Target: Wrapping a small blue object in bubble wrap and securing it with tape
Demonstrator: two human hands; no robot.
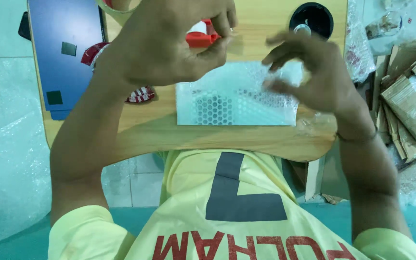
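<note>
My left hand (pixel 169 43) is raised over the wooden table (pixel 246 139), thumb and forefinger pinched together; whether anything thin is between them I cannot tell. Just behind it lies a red tape dispenser (pixel 199 37), partly hidden. My right hand (pixel 314 72) hovers, blurred, over the far right corner of a flat bubble-wrapped packet (pixel 232 103), its fingers curled and apart with nothing clearly in them. The packet lies flat on the table in front of my chest.
A blue board (pixel 66 29) lies along the table's left side, with a red-and-white roll (pixel 140 95) beside it. A black round object (pixel 312 17) sits at the back. Cardboard pieces (pixel 410 106) are stacked to the right; bubble wrap sheets (pixel 10 173) lie on the floor at left.
</note>
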